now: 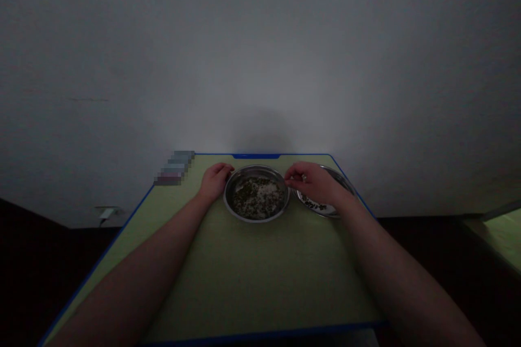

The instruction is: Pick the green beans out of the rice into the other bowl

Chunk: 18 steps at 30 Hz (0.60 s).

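A round metal bowl [256, 220] stands on the table, holding a mix of pale grains and dark greenish bean-like bits [258, 198]. At its left rim lies my left hand [215, 181], fingers curled against the edge. My right hand [312, 180] hovers between the bowl and a shiny metal plate [325, 213], its thumb and fingertips pinched together close to the bowl's right rim. Whatever the pinch holds is too small to make out. Small dark pieces [315, 205] lie scattered on the plate, which my right hand and wrist partly cover.
The pale green table [260, 276] has a blue edge and stands against a grey wall [260, 65]. A pixelated patch [175, 168] hides something at the table's back left corner. A socket with a plug [108, 212] is low on the wall at left.
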### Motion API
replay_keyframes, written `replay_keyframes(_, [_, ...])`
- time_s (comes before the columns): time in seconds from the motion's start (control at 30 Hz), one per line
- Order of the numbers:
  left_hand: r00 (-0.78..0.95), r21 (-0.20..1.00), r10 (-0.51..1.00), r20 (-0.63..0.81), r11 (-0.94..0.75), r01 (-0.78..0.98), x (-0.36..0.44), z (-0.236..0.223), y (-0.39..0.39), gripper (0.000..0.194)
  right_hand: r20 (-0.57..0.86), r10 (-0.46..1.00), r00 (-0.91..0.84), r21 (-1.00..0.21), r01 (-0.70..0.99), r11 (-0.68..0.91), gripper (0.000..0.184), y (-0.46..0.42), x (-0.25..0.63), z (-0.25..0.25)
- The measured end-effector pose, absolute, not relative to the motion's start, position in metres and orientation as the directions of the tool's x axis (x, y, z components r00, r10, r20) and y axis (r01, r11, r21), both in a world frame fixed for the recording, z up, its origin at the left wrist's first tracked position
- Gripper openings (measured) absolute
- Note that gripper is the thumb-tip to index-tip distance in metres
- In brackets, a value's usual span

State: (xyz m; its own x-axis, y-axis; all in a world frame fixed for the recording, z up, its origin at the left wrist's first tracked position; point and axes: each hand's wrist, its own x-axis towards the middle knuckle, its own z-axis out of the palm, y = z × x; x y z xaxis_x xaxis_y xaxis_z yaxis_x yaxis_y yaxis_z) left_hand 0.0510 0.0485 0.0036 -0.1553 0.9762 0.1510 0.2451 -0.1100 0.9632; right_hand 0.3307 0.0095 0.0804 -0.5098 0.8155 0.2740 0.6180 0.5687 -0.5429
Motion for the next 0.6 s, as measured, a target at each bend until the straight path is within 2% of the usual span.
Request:
replay_keyframes(0.37, [-0.144, 0.963, 0.977, 0.159, -0.121, 0.242, 0.050, 0.002, 0.048, 0.027, 0.237, 0.919, -0.315, -0.739, 0.556, 0.381, 0.026, 0.017, 0.395, 0.069])
replay_keyframes(0.6, [-0.117, 0.962, 0.981, 0.155, -0.122, 0.245, 0.049, 0.004, 0.048, 0.031, 0.162, 0.920, -0.356, -0.780, 0.525, 0.340, 0.021, 0.021, 0.406, 0.060])
